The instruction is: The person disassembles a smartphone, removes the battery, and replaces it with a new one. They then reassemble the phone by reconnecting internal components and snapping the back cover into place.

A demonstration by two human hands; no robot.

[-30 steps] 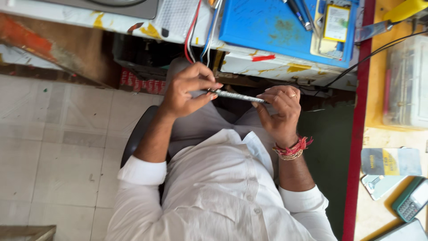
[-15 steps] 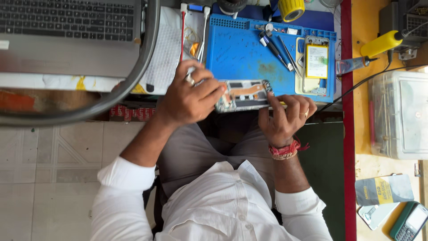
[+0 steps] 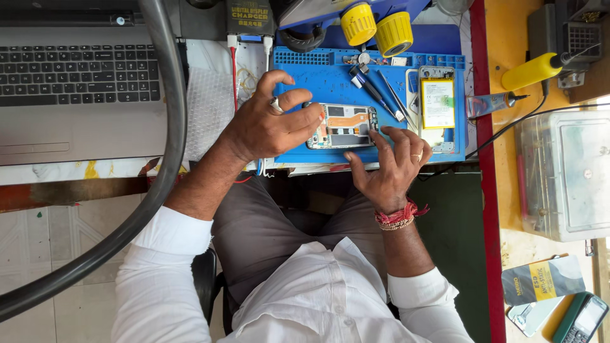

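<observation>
Opened phone (image 3: pixel 342 126), back cover off and circuit boards exposed, lies flat on blue mat (image 3: pixel 318 82) at near edge of surface. Left hand (image 3: pixel 270 124) pinches its left end between thumb and fingers. Right hand (image 3: pixel 391 165) rests spread, fingertips on its right end and the mat. Yellow battery (image 3: pixel 438 103) already out, lying right; screwdrivers (image 3: pixel 375 94) just beyond. Laptop (image 3: pixel 76 82) far left. Reassembly not done.

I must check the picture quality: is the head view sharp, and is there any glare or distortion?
Head view: sharp on the opened phone with exposed orange board and both hands; even daylight, soft shadows; mild glare on the clear plastic box; the thick black hose curves close to the lens.
</observation>
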